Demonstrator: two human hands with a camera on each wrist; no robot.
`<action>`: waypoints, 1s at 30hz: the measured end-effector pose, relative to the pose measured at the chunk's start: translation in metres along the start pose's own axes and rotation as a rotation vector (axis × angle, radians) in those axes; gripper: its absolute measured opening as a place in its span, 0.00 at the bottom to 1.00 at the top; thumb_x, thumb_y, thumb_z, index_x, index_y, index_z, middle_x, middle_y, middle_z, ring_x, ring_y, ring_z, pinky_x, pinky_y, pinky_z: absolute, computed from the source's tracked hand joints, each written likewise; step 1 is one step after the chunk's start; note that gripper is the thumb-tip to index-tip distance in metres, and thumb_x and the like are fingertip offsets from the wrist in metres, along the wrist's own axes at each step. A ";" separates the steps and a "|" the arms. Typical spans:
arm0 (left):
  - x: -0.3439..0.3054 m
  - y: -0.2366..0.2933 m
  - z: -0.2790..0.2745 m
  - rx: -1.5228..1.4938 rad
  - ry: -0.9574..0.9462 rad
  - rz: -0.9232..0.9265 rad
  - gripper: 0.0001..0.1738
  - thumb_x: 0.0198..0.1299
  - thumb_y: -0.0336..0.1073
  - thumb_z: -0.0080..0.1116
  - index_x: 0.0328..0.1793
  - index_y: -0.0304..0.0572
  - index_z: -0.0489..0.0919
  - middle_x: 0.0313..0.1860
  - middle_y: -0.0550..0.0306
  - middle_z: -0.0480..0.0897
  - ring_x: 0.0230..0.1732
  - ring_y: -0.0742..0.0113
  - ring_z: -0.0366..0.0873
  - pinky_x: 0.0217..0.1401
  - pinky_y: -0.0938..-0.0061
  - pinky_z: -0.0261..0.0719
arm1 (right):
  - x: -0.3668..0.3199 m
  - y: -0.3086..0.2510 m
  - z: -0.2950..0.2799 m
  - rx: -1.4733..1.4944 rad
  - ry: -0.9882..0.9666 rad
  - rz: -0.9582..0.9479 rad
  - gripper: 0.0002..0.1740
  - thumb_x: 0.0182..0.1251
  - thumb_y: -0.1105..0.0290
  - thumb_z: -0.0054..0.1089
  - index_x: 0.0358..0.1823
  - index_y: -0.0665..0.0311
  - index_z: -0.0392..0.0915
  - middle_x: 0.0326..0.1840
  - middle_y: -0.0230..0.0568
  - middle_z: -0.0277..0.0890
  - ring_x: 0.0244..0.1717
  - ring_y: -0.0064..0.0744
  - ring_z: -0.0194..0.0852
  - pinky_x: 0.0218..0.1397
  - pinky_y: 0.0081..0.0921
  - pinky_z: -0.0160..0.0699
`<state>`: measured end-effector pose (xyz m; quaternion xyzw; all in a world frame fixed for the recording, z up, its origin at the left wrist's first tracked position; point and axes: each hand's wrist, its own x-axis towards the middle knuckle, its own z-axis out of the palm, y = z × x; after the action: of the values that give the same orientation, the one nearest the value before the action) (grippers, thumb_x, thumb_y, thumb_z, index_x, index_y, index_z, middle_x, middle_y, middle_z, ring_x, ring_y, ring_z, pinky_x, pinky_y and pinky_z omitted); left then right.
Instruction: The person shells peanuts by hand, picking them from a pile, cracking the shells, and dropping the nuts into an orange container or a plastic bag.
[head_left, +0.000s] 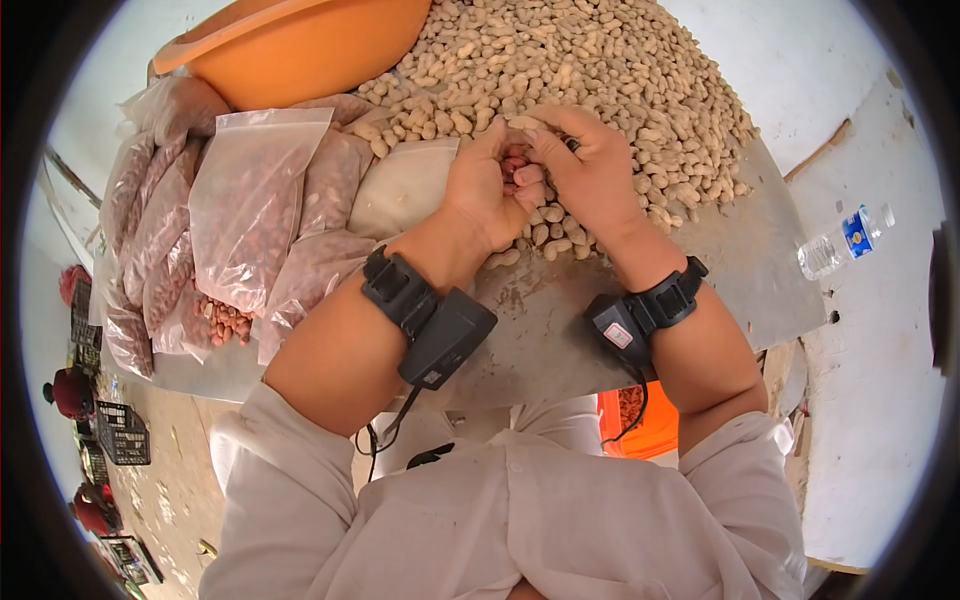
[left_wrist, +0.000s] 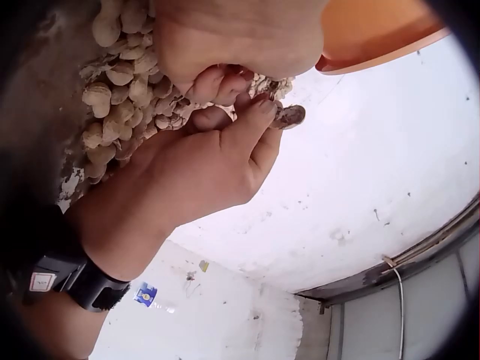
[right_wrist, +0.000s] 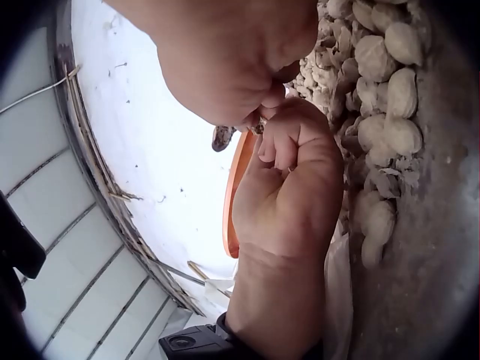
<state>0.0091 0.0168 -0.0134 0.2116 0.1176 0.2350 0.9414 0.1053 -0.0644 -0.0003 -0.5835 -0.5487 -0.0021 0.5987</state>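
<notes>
Peanuts [head_left: 600, 60] in their shells lie heaped over the far part of a metal table [head_left: 540, 340], spilling down around the person's hands. At the far left, a black crate [head_left: 122, 435] stands on the floor. On the table's left side, clear bags [head_left: 250, 200] of reddish kernels are piled against one another, with loose kernels [head_left: 228, 322] by their near edge; behind them an orange basin [head_left: 300, 50] touches the heap. A whitish bag [head_left: 405, 188] lies flat just left of the hands. The left hand [head_left: 480, 190] is turned palm up, its fingers curled in over a few red kernels [head_left: 513, 160] cupped there. At the fingertips, where the two hands meet, is a pale shell [head_left: 525, 123], pinched between the thumb and forefinger of the right hand [head_left: 600, 170], whose other fingers are bent. A dark brown piece [left_wrist: 290, 116] sticks out from that hand in the left wrist view; what it is cannot be told. Below the table edge shows an orange container [head_left: 652, 435] with reddish contents, and farther right, beyond the tabletop, a clear bottle [head_left: 825, 256] with a blue label.
</notes>
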 end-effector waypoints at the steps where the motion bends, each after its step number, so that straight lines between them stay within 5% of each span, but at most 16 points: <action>1: 0.000 0.000 0.000 -0.004 -0.002 -0.008 0.17 0.66 0.44 0.43 0.27 0.44 0.65 0.22 0.63 0.65 0.18 0.76 0.59 0.16 0.86 0.58 | 0.000 -0.001 -0.002 -0.051 -0.006 -0.037 0.10 0.59 0.73 0.55 0.41 0.70 0.77 0.34 0.44 0.79 0.33 0.30 0.78 0.39 0.22 0.75; 5: 0.001 0.002 0.002 -0.037 0.022 -0.007 0.15 0.66 0.43 0.43 0.29 0.43 0.66 0.22 0.64 0.65 0.19 0.77 0.59 0.17 0.87 0.59 | 0.001 -0.003 -0.002 -0.009 -0.021 -0.061 0.11 0.59 0.73 0.55 0.41 0.70 0.78 0.33 0.43 0.79 0.34 0.27 0.76 0.39 0.22 0.75; 8: 0.003 0.003 0.002 -0.006 -0.001 0.022 0.11 0.65 0.39 0.45 0.33 0.41 0.68 0.23 0.64 0.66 0.19 0.78 0.58 0.17 0.87 0.58 | 0.003 -0.010 -0.003 0.140 -0.041 0.120 0.11 0.59 0.72 0.56 0.41 0.69 0.78 0.33 0.37 0.79 0.33 0.23 0.75 0.37 0.20 0.74; 11: 0.000 0.009 0.006 0.116 0.020 0.108 0.07 0.64 0.35 0.47 0.37 0.38 0.69 0.23 0.64 0.66 0.18 0.79 0.56 0.17 0.87 0.54 | 0.009 -0.015 -0.012 0.100 0.113 0.108 0.09 0.61 0.72 0.55 0.40 0.68 0.79 0.31 0.31 0.77 0.30 0.16 0.71 0.31 0.15 0.72; 15: -0.001 0.018 0.003 0.161 0.017 0.259 0.07 0.63 0.34 0.50 0.39 0.39 0.69 0.20 0.66 0.64 0.18 0.79 0.55 0.17 0.84 0.51 | -0.004 -0.068 -0.056 0.534 0.005 0.290 0.09 0.61 0.72 0.56 0.40 0.70 0.77 0.30 0.30 0.74 0.24 0.11 0.65 0.24 0.10 0.64; 21: -0.001 0.027 0.001 0.129 0.011 0.344 0.10 0.63 0.35 0.51 0.44 0.36 0.70 0.21 0.66 0.62 0.19 0.77 0.54 0.19 0.83 0.53 | -0.094 -0.128 -0.160 0.085 -0.472 0.495 0.06 0.57 0.72 0.59 0.31 0.70 0.76 0.24 0.32 0.74 0.16 0.12 0.61 0.16 0.11 0.56; 26: -0.003 0.030 0.002 0.096 0.021 0.339 0.11 0.63 0.33 0.49 0.47 0.33 0.70 0.22 0.66 0.61 0.20 0.78 0.55 0.20 0.83 0.54 | -0.187 -0.106 -0.209 0.042 -0.379 1.016 0.06 0.55 0.73 0.59 0.31 0.69 0.77 0.21 0.32 0.73 0.14 0.13 0.60 0.16 0.12 0.56; 30: -0.005 0.029 0.002 0.129 0.036 0.340 0.10 0.63 0.31 0.49 0.47 0.33 0.70 0.22 0.66 0.61 0.20 0.78 0.56 0.20 0.83 0.54 | -0.259 -0.047 -0.247 -0.296 -0.268 1.195 0.09 0.54 0.72 0.60 0.34 0.70 0.78 0.22 0.34 0.74 0.16 0.17 0.64 0.18 0.15 0.63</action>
<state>-0.0061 0.0364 0.0021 0.2840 0.1118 0.3867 0.8703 0.1333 -0.4175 -0.0684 -0.8612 -0.1921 0.3303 0.3353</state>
